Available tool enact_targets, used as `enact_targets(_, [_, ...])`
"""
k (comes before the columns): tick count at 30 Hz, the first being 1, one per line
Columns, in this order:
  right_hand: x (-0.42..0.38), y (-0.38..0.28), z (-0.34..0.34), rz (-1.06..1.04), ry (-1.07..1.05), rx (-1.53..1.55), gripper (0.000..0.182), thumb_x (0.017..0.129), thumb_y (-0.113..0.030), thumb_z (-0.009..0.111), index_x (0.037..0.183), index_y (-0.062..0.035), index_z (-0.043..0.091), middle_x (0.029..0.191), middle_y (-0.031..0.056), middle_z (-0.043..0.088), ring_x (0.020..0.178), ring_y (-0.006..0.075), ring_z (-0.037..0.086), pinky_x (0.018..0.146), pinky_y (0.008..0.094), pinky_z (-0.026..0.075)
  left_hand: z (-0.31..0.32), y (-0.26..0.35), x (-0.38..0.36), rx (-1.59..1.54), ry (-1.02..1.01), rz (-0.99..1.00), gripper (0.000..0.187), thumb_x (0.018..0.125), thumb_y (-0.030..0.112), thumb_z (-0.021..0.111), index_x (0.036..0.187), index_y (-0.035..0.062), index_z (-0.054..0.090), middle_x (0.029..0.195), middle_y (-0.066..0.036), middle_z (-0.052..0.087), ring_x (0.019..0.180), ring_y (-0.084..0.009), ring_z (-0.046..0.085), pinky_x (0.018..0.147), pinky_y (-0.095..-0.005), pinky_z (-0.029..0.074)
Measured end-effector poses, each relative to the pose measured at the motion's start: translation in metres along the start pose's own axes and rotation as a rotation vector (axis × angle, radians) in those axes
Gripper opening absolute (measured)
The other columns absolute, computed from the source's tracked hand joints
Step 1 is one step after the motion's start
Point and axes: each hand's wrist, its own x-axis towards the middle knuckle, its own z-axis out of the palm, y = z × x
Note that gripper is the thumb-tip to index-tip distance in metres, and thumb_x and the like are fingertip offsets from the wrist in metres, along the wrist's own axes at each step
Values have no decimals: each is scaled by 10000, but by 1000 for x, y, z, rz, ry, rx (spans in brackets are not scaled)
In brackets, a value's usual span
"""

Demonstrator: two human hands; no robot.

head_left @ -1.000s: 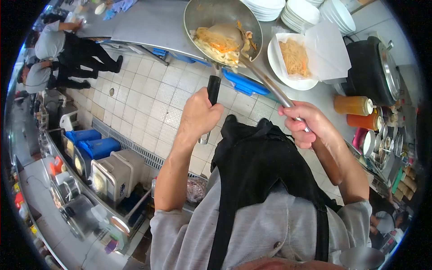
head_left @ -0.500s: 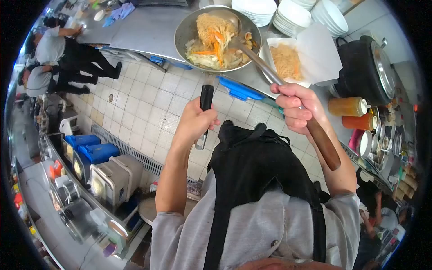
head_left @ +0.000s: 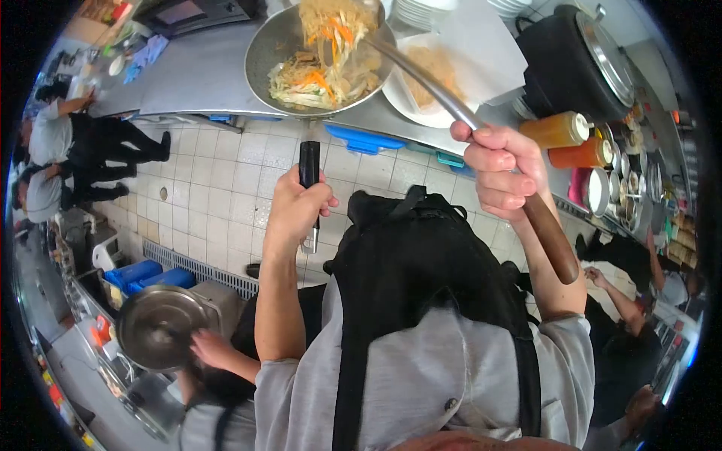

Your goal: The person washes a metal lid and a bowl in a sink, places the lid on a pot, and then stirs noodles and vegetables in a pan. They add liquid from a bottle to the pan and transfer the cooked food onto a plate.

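Observation:
My left hand (head_left: 297, 203) is closed around the black handle (head_left: 309, 165) of a frying pan (head_left: 259, 71). The pan sits at the counter's edge with shredded cabbage, carrot strips and thin noodles in it. A long metal ladle (head_left: 429, 79) with a wooden end is gripped in my right hand (head_left: 502, 171). Its head is over the pan's far side, largely hidden by a heap of noodles and carrot (head_left: 335, 26). Right of the pan, under the ladle's shaft, an open white takeaway box (head_left: 489, 56) holds more noodles (head_left: 429, 71).
White plates (head_left: 425, 11) are stacked behind the box. A large black pot (head_left: 560, 64) and sauce bottles (head_left: 556, 129) stand on the right. At lower left, a co-worker's hand (head_left: 214, 349) is by a large metal bowl (head_left: 162, 327). Two people (head_left: 68, 143) stand far left.
The view has shifted, so the counter and pan appear farther up and left. The noodle heap is now higher over the pan's far rim. A co-worker with a metal bowl has appeared at lower left.

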Motion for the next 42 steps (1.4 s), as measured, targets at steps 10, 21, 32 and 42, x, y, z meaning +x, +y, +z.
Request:
enact_targets(10, [-65, -12, -8, -192, -377, 95, 254, 1041, -107, 260, 1237, 28, 347, 675, 11, 478, 362, 109, 507, 344, 304, 465, 7, 16, 17, 27, -36, 47, 143, 785, 35, 595, 915, 4, 545, 712, -77, 603, 639, -155, 628, 542, -271, 467])
enact_targets(21, [-37, 39, -87, -290, 559, -494, 177, 945, -119, 541, 1103, -40, 534, 610, -29, 426, 337, 70, 343, 298, 277, 285, 9, 28, 23, 63, -31, 84, 166, 778, 33, 596, 927, -5, 535, 700, -68, 579, 665, -172, 633, 553, -274, 471])
enact_targets(32, [-55, 41, -118, -418, 905, -1517, 256, 934, -161, 583, 1108, 27, 584, 767, 133, 617, 677, 242, 613, 642, 366, 493, 17, 41, 22, 200, -62, 111, 123, 798, 31, 569, 910, 0, 530, 727, -62, 585, 653, -150, 636, 544, -265, 476])
enact_targets(42, [-65, 14, -91, -580, 752, -1562, 355, 929, -226, 702, 1200, -32, 579, 771, 136, 637, 663, 216, 567, 640, 348, 477, 13, 78, -1, 423, -77, 72, 146, 774, 63, 600, 907, 19, 557, 706, -82, 623, 608, -140, 619, 536, -280, 468])
